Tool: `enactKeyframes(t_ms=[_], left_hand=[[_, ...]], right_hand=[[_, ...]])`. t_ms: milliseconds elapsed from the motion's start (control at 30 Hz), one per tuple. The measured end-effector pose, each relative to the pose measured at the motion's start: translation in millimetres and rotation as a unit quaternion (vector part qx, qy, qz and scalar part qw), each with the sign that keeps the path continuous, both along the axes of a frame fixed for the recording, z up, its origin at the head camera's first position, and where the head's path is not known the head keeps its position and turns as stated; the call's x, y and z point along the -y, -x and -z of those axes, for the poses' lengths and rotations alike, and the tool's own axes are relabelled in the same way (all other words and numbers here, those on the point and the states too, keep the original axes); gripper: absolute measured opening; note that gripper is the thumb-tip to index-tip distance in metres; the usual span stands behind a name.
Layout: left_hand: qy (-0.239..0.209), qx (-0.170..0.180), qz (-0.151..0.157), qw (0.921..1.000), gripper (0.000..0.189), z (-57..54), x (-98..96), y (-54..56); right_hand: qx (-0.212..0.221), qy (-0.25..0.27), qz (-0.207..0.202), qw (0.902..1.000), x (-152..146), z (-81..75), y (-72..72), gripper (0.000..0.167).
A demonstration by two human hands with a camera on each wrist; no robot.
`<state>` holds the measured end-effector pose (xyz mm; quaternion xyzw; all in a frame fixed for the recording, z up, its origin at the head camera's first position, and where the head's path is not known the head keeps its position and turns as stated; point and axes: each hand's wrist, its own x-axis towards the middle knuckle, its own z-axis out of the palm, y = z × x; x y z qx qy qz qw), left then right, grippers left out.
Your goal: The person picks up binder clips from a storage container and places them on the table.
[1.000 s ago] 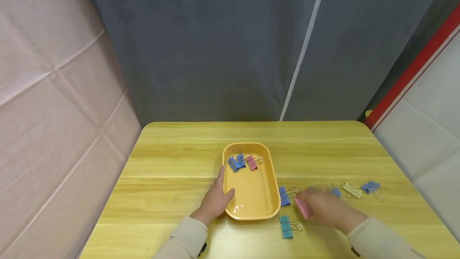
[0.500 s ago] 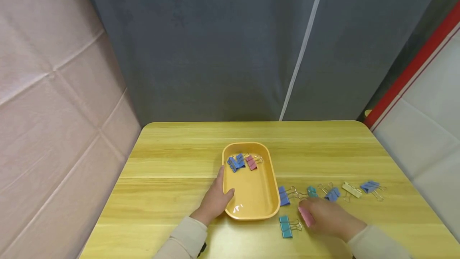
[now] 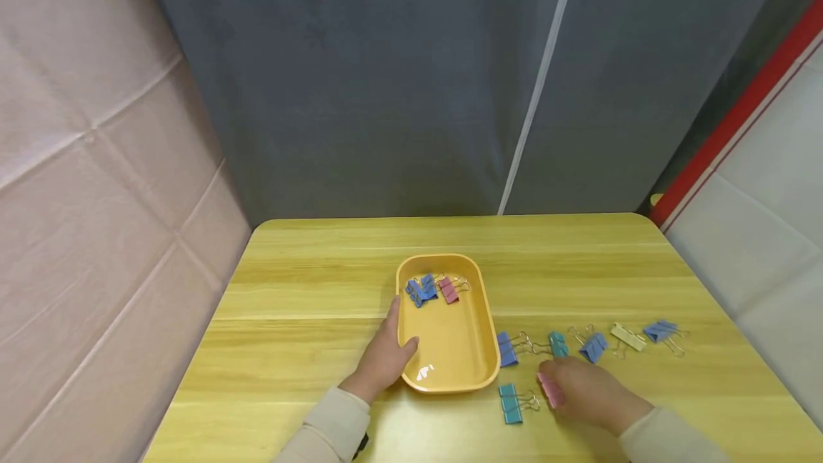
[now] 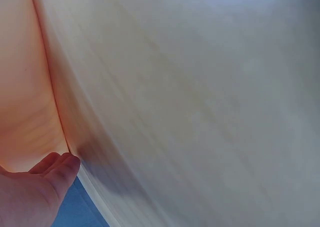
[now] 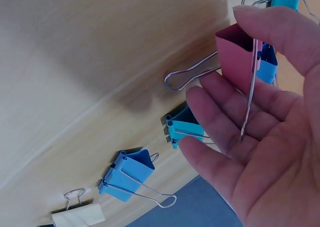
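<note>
My left hand (image 3: 381, 361) holds the left side of a yellow-orange tray (image 3: 450, 356), thumb over the rim. In the left wrist view, the fingertips (image 4: 70, 169) lie against the tray's outer wall (image 4: 25, 87). My right hand (image 3: 594, 390) pinches a pink binder clip (image 5: 234, 57) between thumb and fingers, right of the tray and just above the table. Two blue binder clips (image 3: 421, 291) and a pink one (image 3: 449, 290) lie at the tray's far end. Around the right hand are a teal clip (image 3: 511, 404), a blue clip (image 3: 507, 350) and another teal clip (image 3: 558, 344).
Farther right on the wooden table (image 3: 308, 284) lie a blue binder clip (image 3: 594, 348), a pale yellow one (image 3: 627, 336) and another blue one (image 3: 660, 331). A dark grey curtain (image 3: 360, 91) hangs behind the table's far edge.
My right hand has shifted slightly right and nearer with the pink binder clip, uncovering the teal and blue clips behind it. The left hand and tray stay put.
</note>
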<state>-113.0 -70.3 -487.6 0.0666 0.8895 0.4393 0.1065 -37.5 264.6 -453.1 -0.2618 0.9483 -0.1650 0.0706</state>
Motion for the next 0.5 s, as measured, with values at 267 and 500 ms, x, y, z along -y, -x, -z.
enactKeyframes(t_ms=[267, 500], left_hand=[[-0.001, 0.002, 0.001, 1.0, 0.084, 0.1, 0.4, 0.0], [-0.005, 0.004, 0.001, 1.0, 0.084, -1.2, 0.7, -0.2]], right_hand=[[0.004, -0.045, 0.034, 0.9984, 3.3, 2.9, -1.0, 0.034], [-0.018, -0.061, 0.045, 0.997, 5.9, 4.0, -4.2, 0.035]])
